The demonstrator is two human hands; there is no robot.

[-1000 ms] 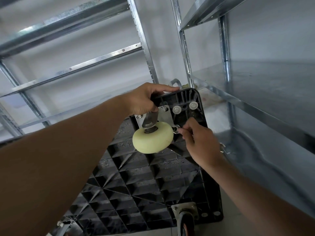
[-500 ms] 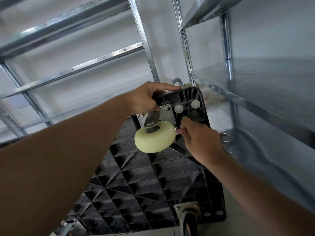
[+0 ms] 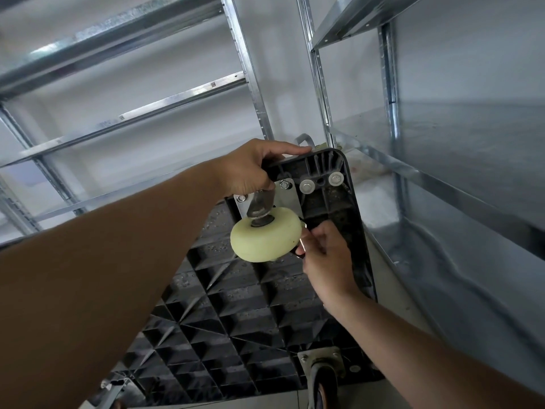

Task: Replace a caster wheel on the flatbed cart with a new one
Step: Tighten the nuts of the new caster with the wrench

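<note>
Compared with a second ago, the right hand (image 3: 323, 255) is sitting lower and closer beside the wheel, and its small shiny metal wrench (image 3: 301, 245) is now mostly hidden between fingers and wheel, where earlier its ring end was showing clearly at the plate's corner. The pale yellow-green plastic caster wheel (image 3: 265, 236) is hanging off its grey metal fork and silver mounting plate (image 3: 287, 196), which is lying flat against the ribbed underside of the black plastic flatbed cart (image 3: 236, 320), near the cart's upper right corner; the cart itself is standing tipped up on edge. The wheel's axle is pointing roughly toward the camera, so the wheel is screening the plate's lower right corner, and that is where the right hand is pinching the wrench, touching the wheel's right rim. Any fastener there is out of sight. The left hand (image 3: 253, 169) is curling over the cart's top edge with its thumb side down by the fork, holding the cart steady. Of the two, the right hand is lying nearer the hidden corner, just right of and slightly below the wheel, so I judge the next turn has to be made from that side, behind the wheel. One hex nut (image 3: 284, 184) is showing at the plate's top corner. A second, darker caster (image 3: 320, 376) is sitting at the cart's bottom edge, and galvanised steel shelving (image 3: 442, 178) is standing to the right.
</note>
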